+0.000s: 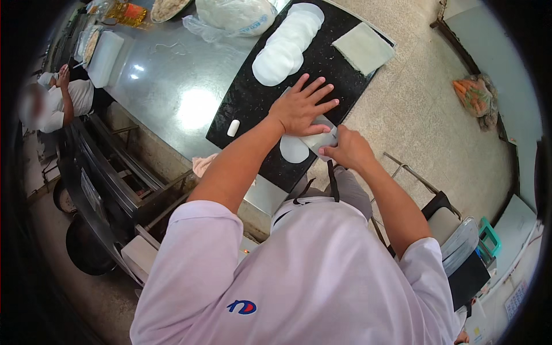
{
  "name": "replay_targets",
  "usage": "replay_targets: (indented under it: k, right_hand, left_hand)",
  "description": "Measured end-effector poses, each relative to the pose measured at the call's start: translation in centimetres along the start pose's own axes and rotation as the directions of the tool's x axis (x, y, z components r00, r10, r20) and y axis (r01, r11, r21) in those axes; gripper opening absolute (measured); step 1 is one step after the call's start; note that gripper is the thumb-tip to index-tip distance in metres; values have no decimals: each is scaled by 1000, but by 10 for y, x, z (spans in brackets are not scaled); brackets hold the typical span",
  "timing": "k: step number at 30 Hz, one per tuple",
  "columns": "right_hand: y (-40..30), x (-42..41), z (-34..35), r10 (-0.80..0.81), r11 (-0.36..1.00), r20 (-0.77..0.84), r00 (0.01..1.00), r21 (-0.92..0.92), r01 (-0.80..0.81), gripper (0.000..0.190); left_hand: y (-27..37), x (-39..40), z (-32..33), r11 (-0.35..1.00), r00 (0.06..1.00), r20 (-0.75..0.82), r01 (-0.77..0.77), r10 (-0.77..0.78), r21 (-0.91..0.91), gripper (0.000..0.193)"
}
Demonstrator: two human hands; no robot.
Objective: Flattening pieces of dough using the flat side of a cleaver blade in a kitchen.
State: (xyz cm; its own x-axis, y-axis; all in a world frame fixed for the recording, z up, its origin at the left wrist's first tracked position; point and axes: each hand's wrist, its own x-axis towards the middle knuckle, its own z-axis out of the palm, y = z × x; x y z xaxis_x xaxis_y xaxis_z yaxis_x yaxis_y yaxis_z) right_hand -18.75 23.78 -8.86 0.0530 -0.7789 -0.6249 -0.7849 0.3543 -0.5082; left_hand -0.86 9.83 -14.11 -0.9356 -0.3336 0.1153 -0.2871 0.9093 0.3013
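Note:
My left hand [302, 110] lies palm down with its fingers spread, on a broad, flat metal blade, likely a cleaver [317, 140]. My right hand [351, 148] grips the near end of this tool; the handle itself is hidden in the fist. A thin white dough round [294, 149] lies on the black board [241, 101], partly beneath the blade's edge. To the left sits a small white dough piece [233, 128]. Farther up the board, several white rounds [271, 64] overlap in a row. At its right edge rests a folded pale cloth [363, 48].
A steel worktop [164, 77] adjoins the board, with a bulky plastic bag [237, 17] at the back. An oil bottle [127, 14] and a white slab [105, 58] are farther left. Another person [73, 97] stands at the far left. Carrots in a bag [472, 97] lie at right.

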Motion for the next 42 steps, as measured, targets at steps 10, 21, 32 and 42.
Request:
replay_targets:
  k: [10, 21, 32, 42]
  right_hand:
    - [11, -47, 17, 118, 989, 32, 992, 85, -120, 64]
    - [63, -63, 67, -104, 971, -82, 991, 208, 119, 78]
    - [36, -15, 4, -81, 996, 4, 997, 48, 80, 67]
    - [52, -21, -18, 29, 999, -40, 999, 33, -28, 64]
  left_hand:
    - [44, 1, -5, 990, 989, 67, -136, 133, 38, 64]
    - [93, -26, 32, 968, 975, 45, -209, 217, -142, 66]
    - [30, 11, 10, 999, 999, -2, 42, -42, 7, 67]
    - [40, 43, 20, 994, 992, -72, -95, 99, 61, 69]
